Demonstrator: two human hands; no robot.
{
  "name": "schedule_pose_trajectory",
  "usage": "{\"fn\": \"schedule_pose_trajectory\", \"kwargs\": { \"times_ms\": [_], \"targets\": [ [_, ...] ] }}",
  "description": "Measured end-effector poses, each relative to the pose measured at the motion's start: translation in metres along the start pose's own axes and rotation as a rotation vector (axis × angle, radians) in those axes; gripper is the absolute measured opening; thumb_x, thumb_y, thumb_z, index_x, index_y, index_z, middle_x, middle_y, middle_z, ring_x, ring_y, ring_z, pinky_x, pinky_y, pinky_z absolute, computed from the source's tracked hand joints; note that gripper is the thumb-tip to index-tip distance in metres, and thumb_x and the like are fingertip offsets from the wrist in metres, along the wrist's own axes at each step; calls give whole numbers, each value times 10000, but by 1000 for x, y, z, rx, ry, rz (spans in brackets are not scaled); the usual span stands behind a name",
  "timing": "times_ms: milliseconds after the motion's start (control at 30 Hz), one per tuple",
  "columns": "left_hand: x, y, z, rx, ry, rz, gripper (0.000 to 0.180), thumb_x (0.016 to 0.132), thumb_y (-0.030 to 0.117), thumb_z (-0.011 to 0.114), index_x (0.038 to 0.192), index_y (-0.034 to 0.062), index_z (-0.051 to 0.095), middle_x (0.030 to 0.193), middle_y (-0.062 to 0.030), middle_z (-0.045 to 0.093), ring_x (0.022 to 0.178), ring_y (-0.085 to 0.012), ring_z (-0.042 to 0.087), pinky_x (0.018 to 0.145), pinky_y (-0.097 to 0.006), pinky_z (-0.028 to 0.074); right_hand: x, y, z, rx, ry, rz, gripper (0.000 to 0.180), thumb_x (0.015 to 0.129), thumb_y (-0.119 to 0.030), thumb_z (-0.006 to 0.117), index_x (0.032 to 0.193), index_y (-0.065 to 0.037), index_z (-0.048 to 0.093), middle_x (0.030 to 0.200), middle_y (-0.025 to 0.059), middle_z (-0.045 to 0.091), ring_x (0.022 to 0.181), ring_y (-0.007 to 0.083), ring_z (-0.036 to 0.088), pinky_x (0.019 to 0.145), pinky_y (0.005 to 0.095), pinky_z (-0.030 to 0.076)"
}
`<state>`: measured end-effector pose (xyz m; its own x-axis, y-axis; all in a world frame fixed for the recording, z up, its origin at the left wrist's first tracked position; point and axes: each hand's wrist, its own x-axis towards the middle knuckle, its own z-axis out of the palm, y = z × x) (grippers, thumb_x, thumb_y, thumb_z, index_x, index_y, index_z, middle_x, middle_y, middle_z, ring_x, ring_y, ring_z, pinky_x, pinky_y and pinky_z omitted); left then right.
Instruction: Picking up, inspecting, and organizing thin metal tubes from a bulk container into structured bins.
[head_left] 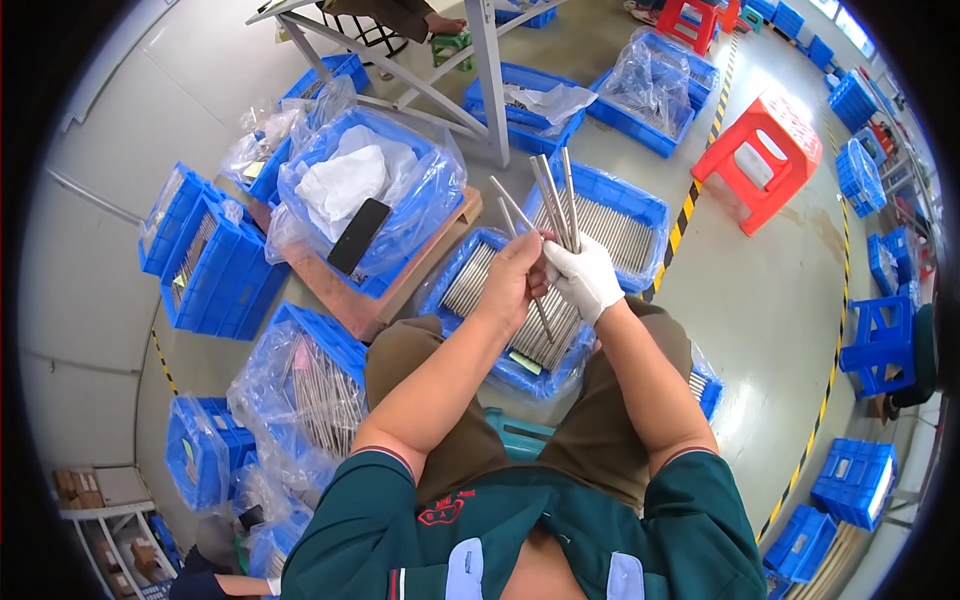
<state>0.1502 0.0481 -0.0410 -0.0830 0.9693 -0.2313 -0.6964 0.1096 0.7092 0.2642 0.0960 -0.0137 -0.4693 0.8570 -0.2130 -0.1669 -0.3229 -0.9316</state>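
Observation:
My right hand [588, 280], in a white glove, is closed around a small bundle of thin metal rods [556, 200] that fan upward. Beside it, my bare left hand [514, 278] pinches a thin metal rod [516, 205] that slants across the bundle. The two hands nearly touch, so which rods each one grips is partly hidden. Below them a blue crate [428, 298], lined with clear plastic, holds rows of similar rods. Just beyond it stands another blue crate [662, 215] of rods laid side by side.
To the left, a lined blue crate [375, 285] on a wooden pallet [335, 300] bears a black phone [360, 236] and white cloth. More rods [325, 400] fill a bagged crate near my left knee. A red stool [765, 155] stands right; a metal table frame [488, 80] rises ahead.

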Motion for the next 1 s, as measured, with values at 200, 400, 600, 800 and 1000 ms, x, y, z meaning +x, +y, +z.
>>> {"fn": "schedule_pose_trajectory", "kwargs": {
  "times_ms": [200, 400, 600, 800, 1000],
  "targets": [
    [3, 4, -1, 28, 87, 111, 202, 923, 252, 514, 886, 72, 596, 606, 49, 461, 496, -43, 361, 453, -189, 300, 0, -5, 5, -86, 49, 91, 181, 865, -223, 577, 878, -43, 560, 626, 48, 575, 485, 101, 532, 399, 207, 378],
    [-8, 5, -7, 5, -199, -227, 271, 920, 317, 521, 847, 58, 562, 664, 23, 423, 531, -69, 357, 460, -208, 332, 17, -12, -27, 190, -52, 166, 237, 863, -285, 622, 747, -115, 504, 503, -55, 355, 375, 53, 285, 353, 231, 193],
    [-11, -4, -6, -113, -236, -395, 299, 915, 346, 529, 856, 54, 556, 687, 26, 403, 538, -73, 349, 481, -194, 315, 16, -9, -23, 209, -15, 126, 185, 849, -231, 622, 785, -69, 561, 497, -46, 390, 374, 64, 313, 357, 228, 215],
    [-16, -2, 6, -45, -266, -423, 278, 913, 331, 534, 858, 59, 552, 646, 35, 397, 514, -55, 334, 438, -184, 286, 29, -16, -28, 231, 189, 62, 239, 829, -245, 640, 679, -101, 521, 436, -62, 338, 333, 62, 276, 337, 233, 187],
    [-31, -8, 12, -96, -465, -636, 313, 938, 347, 479, 834, 56, 525, 709, 14, 419, 537, -62, 349, 457, -189, 310, 73, 2, -72, 398, 457, -117, 255, 804, -294, 659, 660, -124, 534, 520, -33, 449, 389, 98, 409, 359, 249, 319]
  ]
}}
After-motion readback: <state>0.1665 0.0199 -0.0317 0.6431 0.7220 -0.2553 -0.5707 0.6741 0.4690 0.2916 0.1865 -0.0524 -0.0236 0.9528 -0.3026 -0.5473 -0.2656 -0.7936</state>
